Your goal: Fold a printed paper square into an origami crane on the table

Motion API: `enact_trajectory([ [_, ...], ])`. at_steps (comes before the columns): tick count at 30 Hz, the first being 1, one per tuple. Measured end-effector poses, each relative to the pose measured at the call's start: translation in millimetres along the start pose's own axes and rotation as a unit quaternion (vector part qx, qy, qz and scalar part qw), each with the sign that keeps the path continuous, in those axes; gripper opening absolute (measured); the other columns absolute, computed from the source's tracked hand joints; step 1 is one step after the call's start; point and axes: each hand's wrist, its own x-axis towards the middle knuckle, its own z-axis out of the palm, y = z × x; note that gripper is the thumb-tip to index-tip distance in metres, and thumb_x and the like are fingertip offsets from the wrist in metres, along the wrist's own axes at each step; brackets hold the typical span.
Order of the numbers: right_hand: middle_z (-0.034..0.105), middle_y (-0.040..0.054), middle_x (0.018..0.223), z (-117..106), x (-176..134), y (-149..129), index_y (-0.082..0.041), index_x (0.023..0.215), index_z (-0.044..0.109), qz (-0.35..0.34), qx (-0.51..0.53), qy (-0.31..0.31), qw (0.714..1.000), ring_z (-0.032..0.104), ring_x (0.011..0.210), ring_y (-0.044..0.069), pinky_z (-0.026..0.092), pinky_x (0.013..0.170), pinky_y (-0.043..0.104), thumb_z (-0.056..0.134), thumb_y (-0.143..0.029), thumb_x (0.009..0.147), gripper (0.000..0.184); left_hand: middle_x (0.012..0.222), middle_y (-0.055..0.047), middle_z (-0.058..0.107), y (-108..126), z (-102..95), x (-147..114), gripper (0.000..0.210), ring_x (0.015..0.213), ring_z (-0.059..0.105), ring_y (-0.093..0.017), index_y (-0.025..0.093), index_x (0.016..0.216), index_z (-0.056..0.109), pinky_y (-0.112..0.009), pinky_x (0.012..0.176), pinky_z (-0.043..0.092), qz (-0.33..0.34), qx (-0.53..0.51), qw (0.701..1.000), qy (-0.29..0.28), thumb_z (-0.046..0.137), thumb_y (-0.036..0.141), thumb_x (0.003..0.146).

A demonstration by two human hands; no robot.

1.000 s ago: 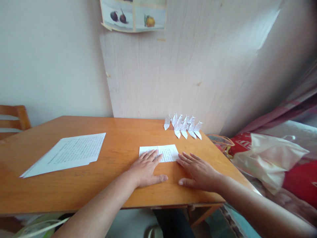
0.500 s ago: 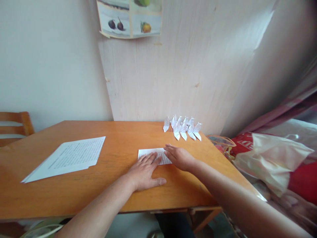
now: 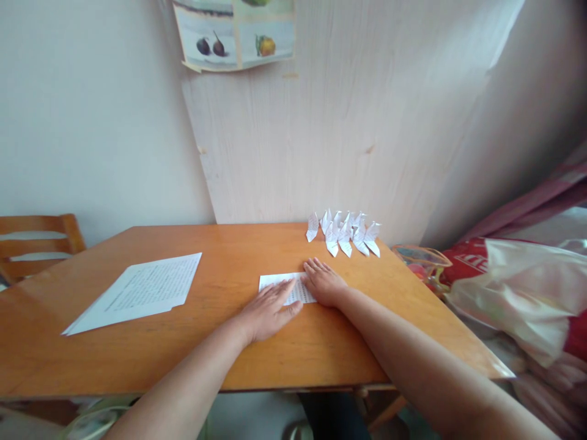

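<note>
A small printed sheet of paper (image 3: 298,293), seemingly folded, lies flat on the wooden table in front of me. My left hand (image 3: 269,310) rests on its left part with the fingers stretched out and the thumb apart. Over the sheet's right end lies my right hand (image 3: 323,282), palm down, fingers extended. Both hands cover portions of the paper, so its right edge is hidden. Beyond them, several folded white paper cranes (image 3: 345,234) stand grouped near the table's back edge.
A stack of printed sheets (image 3: 142,290) lies on the left of the wooden table (image 3: 220,256). A wooden chair (image 3: 41,241) is at the far left. Bags (image 3: 513,293) sit beyond the table's right edge. A picture poster (image 3: 236,36) hangs on the wall behind.
My right hand has flattened and turned its fingers further forward over the sheet's right end. My left thumb has drawn up closer to the paper. The view has shifted slightly.
</note>
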Motion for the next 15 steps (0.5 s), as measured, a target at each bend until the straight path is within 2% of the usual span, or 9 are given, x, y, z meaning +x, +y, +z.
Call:
enact_trajectory([
  [3,0.028,0.0179,0.159,-1.1,0.6,-1.0,-0.005,0.151,0.034,0.003,-0.001,-0.001,1.000,0.016,0.149,0.029,0.018,0.119,0.045,0.025,-0.045,0.102,0.064,0.162,-0.007,0.021,-3.9,1.6,9.0,0.073,0.149,0.022,-0.020,0.020,0.157,0.019,-0.036,0.121,0.019,-0.039,-0.077,0.996,0.031,0.013,0.064,0.099],
  [6,0.027,0.0172,0.159,-1.6,0.7,-1.3,-0.006,0.151,0.034,0.004,-0.001,-0.001,1.000,0.016,0.150,0.028,0.018,0.119,0.044,0.024,-0.046,0.102,0.063,0.161,-0.010,0.024,-4.4,5.1,16.2,0.074,0.148,0.024,-0.020,0.017,0.157,0.019,-0.034,0.120,0.020,-0.069,-0.095,0.992,0.047,0.017,0.063,0.099],
  [10,0.027,0.0170,0.159,-1.3,0.6,-1.1,-0.006,0.152,0.033,0.003,-0.001,-0.001,1.000,0.016,0.150,0.028,0.017,0.119,0.043,0.025,-0.045,0.102,0.063,0.162,-0.014,0.019,1.9,9.9,22.4,0.076,0.150,0.019,-0.023,0.011,0.157,0.017,-0.036,0.121,0.016,-0.107,-0.046,0.992,0.041,0.022,0.060,0.099],
  [15,0.029,0.0176,0.159,-0.7,1.2,-1.0,-0.005,0.151,0.033,0.001,-0.003,0.001,1.000,0.016,0.150,0.028,0.017,0.119,0.043,0.026,-0.046,0.102,0.064,0.162,-0.015,0.019,12.0,16.9,26.9,0.080,0.150,0.018,-0.027,0.008,0.156,0.020,-0.040,0.120,0.017,-0.146,0.031,0.987,0.060,0.027,0.061,0.096],
])
